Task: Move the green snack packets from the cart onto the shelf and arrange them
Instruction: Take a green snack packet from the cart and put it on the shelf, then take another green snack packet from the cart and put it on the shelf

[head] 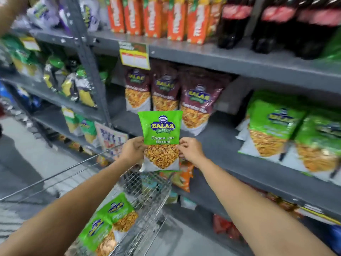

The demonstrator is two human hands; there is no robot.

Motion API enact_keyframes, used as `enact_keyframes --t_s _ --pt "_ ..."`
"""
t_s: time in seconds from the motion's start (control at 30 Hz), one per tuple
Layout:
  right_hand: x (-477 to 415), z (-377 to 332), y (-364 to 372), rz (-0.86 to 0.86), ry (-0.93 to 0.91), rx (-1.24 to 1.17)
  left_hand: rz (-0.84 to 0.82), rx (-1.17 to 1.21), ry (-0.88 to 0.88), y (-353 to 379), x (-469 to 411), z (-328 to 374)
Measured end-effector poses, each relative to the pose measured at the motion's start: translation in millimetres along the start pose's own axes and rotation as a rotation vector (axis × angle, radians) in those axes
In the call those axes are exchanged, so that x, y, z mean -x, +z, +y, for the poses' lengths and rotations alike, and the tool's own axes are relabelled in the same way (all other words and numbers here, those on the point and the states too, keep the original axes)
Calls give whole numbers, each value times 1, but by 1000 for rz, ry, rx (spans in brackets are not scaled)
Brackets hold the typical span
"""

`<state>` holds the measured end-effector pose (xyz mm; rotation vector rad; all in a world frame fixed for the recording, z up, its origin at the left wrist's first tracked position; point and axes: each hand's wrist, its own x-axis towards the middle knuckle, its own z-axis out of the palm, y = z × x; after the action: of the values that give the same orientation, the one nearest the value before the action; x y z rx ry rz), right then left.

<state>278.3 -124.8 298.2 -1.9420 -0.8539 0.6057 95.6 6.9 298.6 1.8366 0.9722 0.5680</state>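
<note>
I hold a green snack packet (160, 130) upright in front of the grey shelf (217, 145), above the wire cart (147, 193). My left hand (132, 149) grips its left edge and my right hand (190, 149) pinches its right edge. Two more green packets (110, 220) lie in the cart below my left forearm. Several green packets (276, 126) stand on the shelf at the right.
Maroon snack packets (166, 93) stand on the same shelf behind the held packet, with a bare stretch of shelf between them and the green ones. Orange cartons (166, 17) and dark bottles (276, 24) fill the shelf above. Other packets sit on the left shelves and below.
</note>
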Motion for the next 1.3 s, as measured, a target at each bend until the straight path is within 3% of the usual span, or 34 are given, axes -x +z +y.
enact_keyframes --t_s 0.33,0.5,0.63,0.87,1.0,1.17,1.3 --pt "41 45 -177 386 122 -139 -242 -9 369 154 -17 130" --pt "47 60 -222 535 163 -90 -284 -19 414 213 -31 151" --pt "39 82 -233 601 251 -183 -327 -50 419 245 -46 147" --pt "24 104 -230 639 323 -193 -340 -67 360 262 -59 135" --pt "21 92 -223 631 284 175 -310 -123 372 250 -56 133" --pt "22 57 -197 761 130 723 -239 -262 390 213 -48 115" --pt "11 27 -153 622 -78 862 -119 -380 483 164 -33 86"
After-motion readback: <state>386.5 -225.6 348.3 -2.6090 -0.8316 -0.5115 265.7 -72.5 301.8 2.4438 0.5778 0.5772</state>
